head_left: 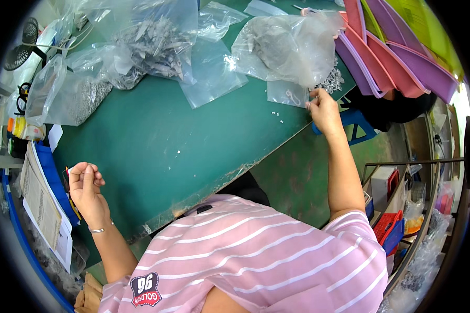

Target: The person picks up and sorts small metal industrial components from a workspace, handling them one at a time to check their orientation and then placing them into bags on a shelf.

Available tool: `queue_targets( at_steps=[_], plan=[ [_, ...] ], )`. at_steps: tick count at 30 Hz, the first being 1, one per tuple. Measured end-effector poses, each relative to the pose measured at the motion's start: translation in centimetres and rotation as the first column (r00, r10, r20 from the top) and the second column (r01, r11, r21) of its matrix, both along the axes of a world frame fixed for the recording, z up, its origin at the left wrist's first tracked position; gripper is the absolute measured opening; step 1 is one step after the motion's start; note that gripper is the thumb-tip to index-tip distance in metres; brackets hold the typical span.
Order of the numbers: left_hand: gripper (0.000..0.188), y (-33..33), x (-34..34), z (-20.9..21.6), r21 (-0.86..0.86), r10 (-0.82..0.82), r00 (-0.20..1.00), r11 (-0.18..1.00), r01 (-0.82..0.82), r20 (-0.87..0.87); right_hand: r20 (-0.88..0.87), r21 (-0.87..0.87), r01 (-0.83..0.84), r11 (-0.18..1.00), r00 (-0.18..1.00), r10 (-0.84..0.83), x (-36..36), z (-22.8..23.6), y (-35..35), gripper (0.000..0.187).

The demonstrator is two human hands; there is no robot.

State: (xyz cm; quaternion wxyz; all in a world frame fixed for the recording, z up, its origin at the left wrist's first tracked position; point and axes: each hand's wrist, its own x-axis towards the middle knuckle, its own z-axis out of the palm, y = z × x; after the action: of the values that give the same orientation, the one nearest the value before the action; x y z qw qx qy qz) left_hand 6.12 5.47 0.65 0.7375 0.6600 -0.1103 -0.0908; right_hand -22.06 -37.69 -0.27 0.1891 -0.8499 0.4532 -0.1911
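My right hand point(325, 110) reaches over the table's right edge with thumb and fingers pinched together. Its fingertips are beside a small flat clear bag point(282, 93) that has a pale hook-like piece in or on it. Whether they grip the bag's edge or a small part, I cannot make out. Just beyond lies a pile of small grey-white parts point(333, 81), partly under a large crumpled clear bag point(287, 44). My left hand point(87, 182) is held above the table's left side, fingers curled and thumb pressed against them; anything inside is hidden.
Clear bags of grey parts point(154, 44) cover the back of the green table point(193, 133). Tiny white pieces point(278, 113) lie on it. Stacked coloured bins point(386, 57) stand at the far right, above a blue stool point(357, 125). Papers point(47, 208) hang at left; shelves point(397, 193) stand right.
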Motion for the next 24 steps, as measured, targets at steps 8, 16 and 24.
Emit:
queue_targets(
  at_steps=[8, 16, 24],
  plan=[
    [0.007, -4.1, -2.6, 1.2, 0.143, -0.267, 0.961, 0.951, 0.274, -0.068, 0.175, 0.008, -0.033, 0.999, 0.984, 0.031, -0.2, -4.2, 0.9, 0.012],
    [0.007, -9.8, -5.8, -0.3, 0.302, -0.443, 0.896, 0.852, 0.428, -0.021, 0.462, -0.330, -0.046, 0.943, 0.863, 0.204, 1.0, -6.9, 4.8, 0.014],
    [0.012, -16.1, -13.1, -2.5, 0.624, -0.865, 0.401, 0.497, 0.603, 0.301, 0.421, -0.393, 0.198, 0.898, 0.907, -0.016, 1.3, -7.2, 2.5, 0.019]
  ],
)
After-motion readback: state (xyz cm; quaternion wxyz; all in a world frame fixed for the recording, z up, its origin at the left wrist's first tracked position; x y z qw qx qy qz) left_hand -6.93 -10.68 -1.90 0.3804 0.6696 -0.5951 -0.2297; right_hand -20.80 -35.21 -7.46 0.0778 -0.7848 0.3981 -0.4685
